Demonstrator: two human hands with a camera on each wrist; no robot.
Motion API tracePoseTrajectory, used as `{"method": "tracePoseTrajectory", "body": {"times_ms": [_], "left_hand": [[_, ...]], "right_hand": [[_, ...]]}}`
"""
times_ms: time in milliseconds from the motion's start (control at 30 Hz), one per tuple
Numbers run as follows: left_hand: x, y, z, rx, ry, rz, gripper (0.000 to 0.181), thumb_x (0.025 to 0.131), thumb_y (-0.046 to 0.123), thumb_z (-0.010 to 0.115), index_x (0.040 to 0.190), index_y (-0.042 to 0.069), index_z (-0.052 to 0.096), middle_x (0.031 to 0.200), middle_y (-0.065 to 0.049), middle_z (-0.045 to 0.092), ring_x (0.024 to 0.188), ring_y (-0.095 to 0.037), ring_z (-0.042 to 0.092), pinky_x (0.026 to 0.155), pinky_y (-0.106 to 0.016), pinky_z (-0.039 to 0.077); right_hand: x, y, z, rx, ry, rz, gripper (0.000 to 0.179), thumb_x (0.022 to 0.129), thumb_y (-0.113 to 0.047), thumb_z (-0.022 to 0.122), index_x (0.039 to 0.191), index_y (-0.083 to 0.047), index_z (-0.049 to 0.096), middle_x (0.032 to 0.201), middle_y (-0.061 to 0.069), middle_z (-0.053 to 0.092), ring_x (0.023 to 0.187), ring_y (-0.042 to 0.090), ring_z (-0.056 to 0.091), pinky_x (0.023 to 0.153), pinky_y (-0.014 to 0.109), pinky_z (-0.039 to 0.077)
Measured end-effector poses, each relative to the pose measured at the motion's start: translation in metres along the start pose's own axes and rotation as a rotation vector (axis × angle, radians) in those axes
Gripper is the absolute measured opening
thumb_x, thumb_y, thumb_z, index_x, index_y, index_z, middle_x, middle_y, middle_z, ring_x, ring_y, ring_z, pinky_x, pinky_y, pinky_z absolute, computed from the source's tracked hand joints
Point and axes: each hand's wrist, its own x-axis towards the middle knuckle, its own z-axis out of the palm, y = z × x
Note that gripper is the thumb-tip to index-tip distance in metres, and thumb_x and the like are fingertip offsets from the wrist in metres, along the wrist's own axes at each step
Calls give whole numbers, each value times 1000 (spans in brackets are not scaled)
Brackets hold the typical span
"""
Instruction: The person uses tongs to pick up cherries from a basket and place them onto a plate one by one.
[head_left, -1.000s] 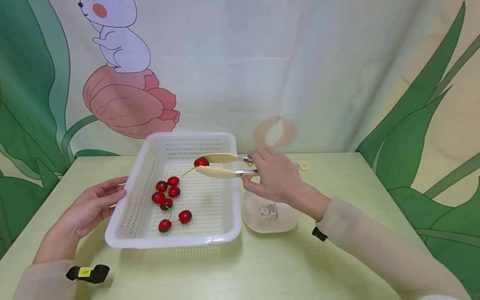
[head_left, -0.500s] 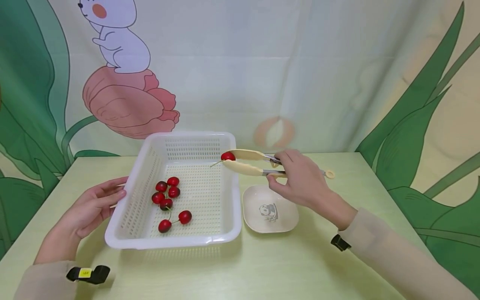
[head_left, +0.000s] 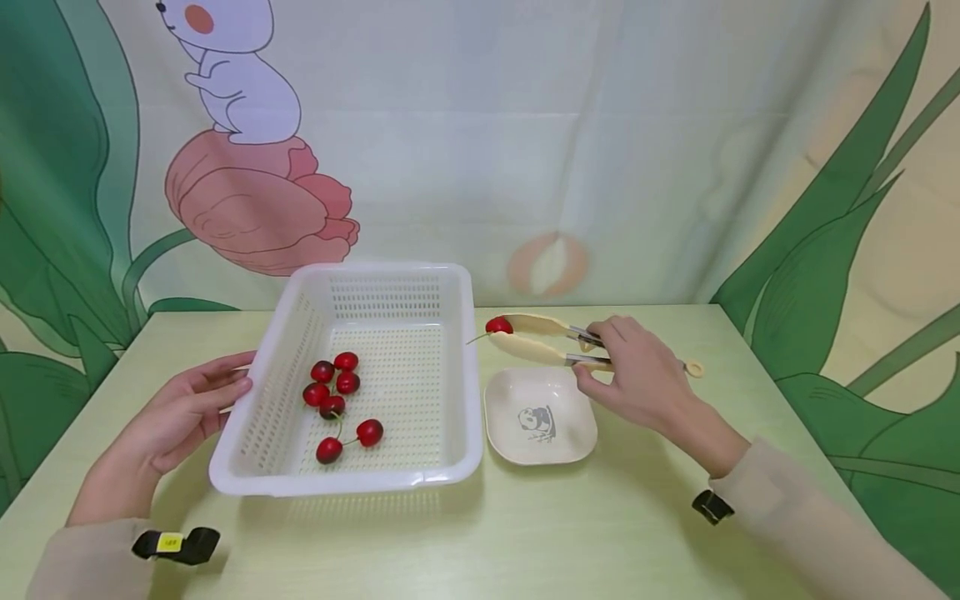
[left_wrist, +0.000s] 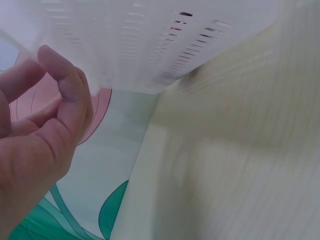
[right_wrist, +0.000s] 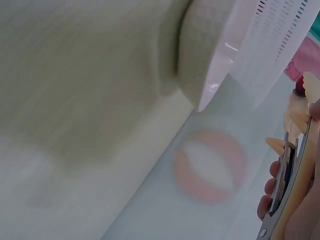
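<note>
A left hand (head_left: 191,412) grips the rim of a white basket (head_left: 345,483) bearing seven glossy, dark-red cherries (head_left: 347,382). Just past its right edge, a round red cherry (head_left: 498,326), pale stem pointing left, sits between the cream tips of tongs (head_left: 528,348), apparently above the table (head_left: 562,533). In front lies a panda-printed dish (head_left: 573,400); a right hand (head_left: 637,375) grasps the tongs.

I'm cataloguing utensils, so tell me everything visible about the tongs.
The tongs have scalloped cream tips that look plastic, silvery arms that look metal, and a cream ring behind. The right hand grips them above the table, tips pointing left, pinching a stemmed red cherry just right of the white basket.
</note>
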Motion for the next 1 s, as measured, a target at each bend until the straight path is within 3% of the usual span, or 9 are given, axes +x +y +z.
{"method": "tracePoseTrajectory", "body": {"times_ms": [233, 467, 1000], "left_hand": [[0, 0, 0, 24, 15, -8, 36, 107, 7, 53, 139, 23, 51, 126, 5, 66, 106, -17, 70, 88, -33, 57], [0, 1, -1, 26, 21, -14, 36, 107, 7, 53, 138, 23, 51, 126, 5, 66, 106, -17, 70, 88, -32, 57], [-1, 0, -1, 42, 23, -14, 39, 107, 9, 54, 143, 23, 47, 128, 6, 65, 107, -17, 70, 89, -34, 57]], "right_hand": [[-14, 13, 10, -17, -29, -2, 46, 90, -39, 63, 119, -3, 65, 108, 9, 66, 95, 26, 59, 72, 43, 52], [-24, 19, 21, -51, -110, -1, 49, 90, -42, 64, 118, -2, 65, 106, 7, 65, 92, 24, 59, 72, 42, 53], [-27, 20, 27, -63, -144, 23, 52, 89, -45, 66, 120, -2, 64, 106, 8, 64, 90, 23, 55, 71, 40, 50]]}}
